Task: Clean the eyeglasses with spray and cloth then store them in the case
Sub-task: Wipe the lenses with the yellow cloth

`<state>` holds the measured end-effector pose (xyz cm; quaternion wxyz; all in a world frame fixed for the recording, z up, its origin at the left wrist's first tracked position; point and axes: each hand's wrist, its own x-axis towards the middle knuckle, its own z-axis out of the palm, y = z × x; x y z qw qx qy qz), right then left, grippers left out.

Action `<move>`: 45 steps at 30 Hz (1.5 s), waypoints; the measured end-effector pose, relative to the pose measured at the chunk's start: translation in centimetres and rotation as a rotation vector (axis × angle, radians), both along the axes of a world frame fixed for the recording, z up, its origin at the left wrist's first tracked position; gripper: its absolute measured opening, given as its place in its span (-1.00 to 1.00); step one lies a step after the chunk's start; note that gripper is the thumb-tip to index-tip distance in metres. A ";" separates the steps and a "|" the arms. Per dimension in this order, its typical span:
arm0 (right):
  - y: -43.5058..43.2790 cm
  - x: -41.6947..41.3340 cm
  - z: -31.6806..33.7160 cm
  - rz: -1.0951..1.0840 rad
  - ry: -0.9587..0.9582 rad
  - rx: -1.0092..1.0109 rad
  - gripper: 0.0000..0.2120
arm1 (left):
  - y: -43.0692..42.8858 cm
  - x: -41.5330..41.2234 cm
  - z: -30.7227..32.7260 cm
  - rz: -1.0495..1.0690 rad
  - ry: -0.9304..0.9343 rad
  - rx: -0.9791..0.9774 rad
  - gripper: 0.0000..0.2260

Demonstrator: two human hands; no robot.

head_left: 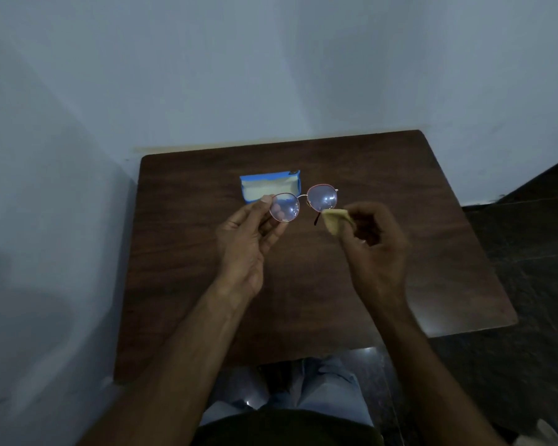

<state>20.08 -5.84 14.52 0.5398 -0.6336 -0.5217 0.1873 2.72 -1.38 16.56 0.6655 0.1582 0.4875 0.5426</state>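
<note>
Round eyeglasses (322, 198) with a thin reddish metal frame hang above the table, lenses facing me. My left hand (248, 239) pinches the left lens rim between thumb and fingers. My right hand (376, 243) grips a small folded yellowish cloth (334, 220), whose tip touches the lower edge of the right lens. A blue eyeglass case (264, 185) lies open on the table just behind the glasses, its pale lining showing. No spray bottle is in view.
The dark wooden table (416, 220) stands against a pale wall, in a corner on the left. Dark floor lies to the right. My knees in jeans show below the table's near edge.
</note>
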 end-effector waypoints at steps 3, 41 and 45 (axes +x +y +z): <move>1.0 -3.4 2.2 0.110 -0.266 0.158 -0.91 | -0.2 0.2 -0.2 0.050 -0.008 -0.011 -0.86; 4.3 -7.7 6.4 0.238 -0.618 0.233 -0.83 | -0.1 -1.7 4.6 0.101 0.009 0.148 -0.87; 3.6 -7.3 6.3 0.232 -0.629 0.244 -0.88 | 0.1 -2.3 4.8 0.110 0.023 0.164 -0.87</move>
